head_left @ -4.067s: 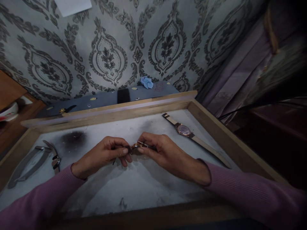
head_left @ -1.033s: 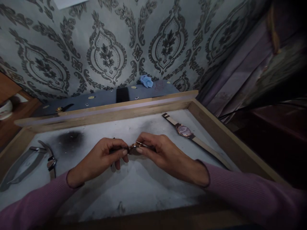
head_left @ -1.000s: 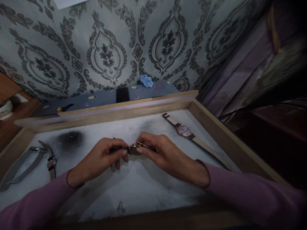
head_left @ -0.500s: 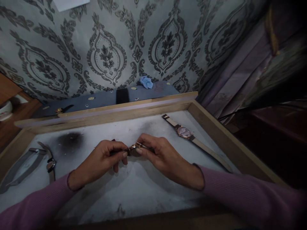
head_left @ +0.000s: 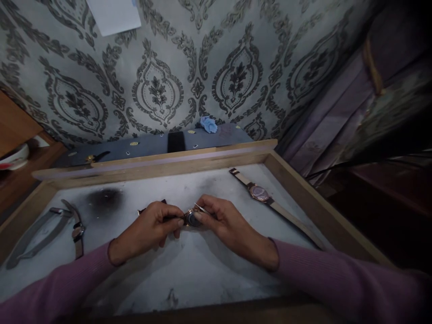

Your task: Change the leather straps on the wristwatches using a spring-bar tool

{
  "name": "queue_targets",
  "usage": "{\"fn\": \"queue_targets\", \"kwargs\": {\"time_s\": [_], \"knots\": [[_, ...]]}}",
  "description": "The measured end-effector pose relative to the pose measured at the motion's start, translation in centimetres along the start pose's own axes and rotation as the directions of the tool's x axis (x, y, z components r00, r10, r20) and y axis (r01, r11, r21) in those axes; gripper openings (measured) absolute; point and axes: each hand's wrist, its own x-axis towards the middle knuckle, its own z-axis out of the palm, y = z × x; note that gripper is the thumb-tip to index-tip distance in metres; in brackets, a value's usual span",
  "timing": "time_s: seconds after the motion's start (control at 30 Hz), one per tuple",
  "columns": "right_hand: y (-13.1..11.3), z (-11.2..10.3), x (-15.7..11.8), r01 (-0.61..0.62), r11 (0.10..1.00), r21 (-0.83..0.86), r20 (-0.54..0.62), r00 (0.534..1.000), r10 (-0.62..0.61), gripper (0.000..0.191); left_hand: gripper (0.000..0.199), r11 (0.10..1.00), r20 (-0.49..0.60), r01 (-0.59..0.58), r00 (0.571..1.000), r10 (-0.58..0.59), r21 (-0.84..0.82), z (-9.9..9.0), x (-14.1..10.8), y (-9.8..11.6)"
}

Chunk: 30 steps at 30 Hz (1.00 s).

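A small wristwatch [head_left: 193, 218] with a gold-coloured case and dark strap is held between my two hands, just above the white tray floor. My left hand [head_left: 151, 225] is closed, pinching the strap side between thumb and fingers; a dark strap end shows behind it. My right hand [head_left: 222, 220] is closed on the case's right side, thumb over the face. A thin, light metal piece juts out by the right fingertips, too small to name. A larger watch [head_left: 259, 193] with a rose-gold case lies to the right, its strap stretched out.
Grey-handled pliers [head_left: 43, 234] and another watch [head_left: 77, 231] lie on the left. The wooden tray rim [head_left: 162, 164] surrounds the work area. Behind it, a blue cloth surface [head_left: 148, 146] carries a dark rectangle [head_left: 176, 141] and crumpled blue cloth [head_left: 208, 124].
The camera view has tilted up slightly, so the scene sits lower and more wall shows. Both hands keep hold of the watch, which has turned slightly to show more of its face.
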Motion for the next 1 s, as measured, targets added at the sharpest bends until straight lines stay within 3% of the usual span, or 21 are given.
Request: {"fn": "queue_targets", "kwargs": {"time_s": [0.33, 0.6, 0.77, 1.0], "knots": [[0.3, 0.6, 0.0, -0.122, 0.986, 0.115, 0.004, 0.992, 0.123, 0.012, 0.024, 0.999, 0.076, -0.035, 0.996, 0.037, -0.028, -0.2, 0.4, -0.4], [0.0, 0.9, -0.1, -0.121, 0.992, 0.039, -0.105, 0.987, 0.125, 0.013, 0.020, 0.999, 0.091, -0.023, 0.996, 0.020, 0.038, -0.1, 0.9, -0.2], [-0.1, 1.0, -0.4, -0.239, 0.963, 0.123, -0.051, 0.968, 0.247, 0.013, 0.019, 0.997, 0.094, -0.016, 0.996, 0.009, 0.071, -0.1, 1.0, -0.5], [-0.2, 1.2, -0.4, -0.248, 0.959, 0.135, -0.039, 0.966, 0.255, 0.012, 0.018, 0.999, 0.103, -0.014, 0.995, 0.011, 0.029, -0.3, 1.1, -0.8]]}}
